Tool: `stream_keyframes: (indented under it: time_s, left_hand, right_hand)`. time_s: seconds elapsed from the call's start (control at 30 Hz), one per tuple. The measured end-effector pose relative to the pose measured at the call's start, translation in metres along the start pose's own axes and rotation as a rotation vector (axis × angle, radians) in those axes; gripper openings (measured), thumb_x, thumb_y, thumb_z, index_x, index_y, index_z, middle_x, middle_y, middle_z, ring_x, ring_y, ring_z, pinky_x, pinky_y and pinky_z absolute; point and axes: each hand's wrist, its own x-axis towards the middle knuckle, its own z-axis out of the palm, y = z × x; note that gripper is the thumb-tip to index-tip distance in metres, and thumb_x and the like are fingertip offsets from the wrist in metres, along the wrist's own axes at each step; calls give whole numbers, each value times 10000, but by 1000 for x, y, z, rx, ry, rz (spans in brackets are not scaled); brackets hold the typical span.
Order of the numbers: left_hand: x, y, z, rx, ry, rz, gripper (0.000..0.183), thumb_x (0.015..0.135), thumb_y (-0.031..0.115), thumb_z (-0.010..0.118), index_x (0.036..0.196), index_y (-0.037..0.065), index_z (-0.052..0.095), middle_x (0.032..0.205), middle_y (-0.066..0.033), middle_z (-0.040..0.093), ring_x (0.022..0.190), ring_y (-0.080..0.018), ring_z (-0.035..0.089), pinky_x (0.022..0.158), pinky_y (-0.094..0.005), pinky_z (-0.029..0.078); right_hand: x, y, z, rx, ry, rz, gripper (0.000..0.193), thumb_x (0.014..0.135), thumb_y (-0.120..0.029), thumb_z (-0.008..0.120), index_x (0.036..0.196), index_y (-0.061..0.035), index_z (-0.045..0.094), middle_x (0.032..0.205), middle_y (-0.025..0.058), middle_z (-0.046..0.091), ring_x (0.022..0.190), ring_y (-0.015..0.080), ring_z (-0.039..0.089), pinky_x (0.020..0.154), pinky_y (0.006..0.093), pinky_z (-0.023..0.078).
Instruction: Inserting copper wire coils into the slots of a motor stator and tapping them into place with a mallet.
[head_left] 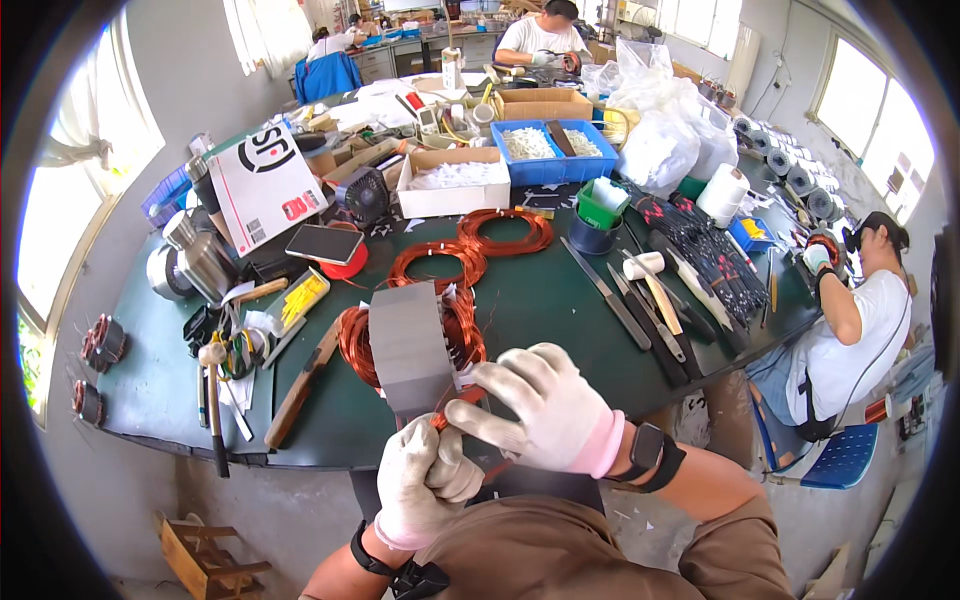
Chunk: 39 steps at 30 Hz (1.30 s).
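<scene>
A grey motor stator core [408, 345] stands at the table's near edge, with copper windings [462, 330] bulging from both sides. Just in front of it, my gloved left hand [425, 480] is closed, pinching a bundle of copper wire [440, 421] between thumb and fingers. My gloved right hand [540, 410] reaches in from the right, its fingers stretched out and apart beside the same wire. Whether its fingertips touch the wire I cannot tell. Loose copper coils [505, 232] lie behind the stator.
Left lie a wooden-handled tool [305, 385], a hammer [213, 400] and a yellow-filled tray [300, 298]. Right are long blades [610, 300] and a white-headed mallet [650, 275]. Blue bins [555, 165] stand farther back. One person [850, 310] works at right, another [545, 40] at the back.
</scene>
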Motion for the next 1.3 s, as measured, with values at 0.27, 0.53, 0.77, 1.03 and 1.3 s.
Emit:
stream_keyframes:
  time_s: [0.27,0.53,0.77,1.03,1.3]
  left_hand:
    - [13,-9,-12,172,45,120,361,1112,318,505,913,21,562,598,56,343,482,-56,266,468,-265,243]
    - [8,-14,-7,385,10,120,291,1081,215,503,902,-13,529,663,-18,458,524,-65,322,495,-269,288]
    - [6,-15,-6,576,-28,104,249,1069,154,479,863,16,503,718,-44,526,569,-56,348,514,-247,315]
    - [6,-16,1,608,-24,41,246,1074,156,485,867,24,506,725,-48,533,571,-58,365,516,-243,320]
    - [9,-21,2,485,9,55,246,1069,182,521,960,-39,538,697,-35,486,536,-64,337,495,-261,306]
  right_hand:
    - [-6,-24,-9,-100,-59,113,489,875,-288,699,1356,-221,640,1361,82,558,1241,287,531,947,473,477]
    - [-37,-31,2,427,-191,387,242,799,-75,743,1006,-26,627,1117,157,597,880,337,669,696,419,560]
    - [-45,-34,10,429,-230,336,188,798,-65,729,942,13,637,1079,162,617,823,327,679,675,405,584]
    - [-47,-30,19,550,-5,375,231,713,16,723,863,-3,550,952,159,607,750,368,623,638,414,536]
    - [-67,-29,11,1005,227,969,138,765,116,620,800,-5,563,888,133,672,716,196,642,649,320,524]
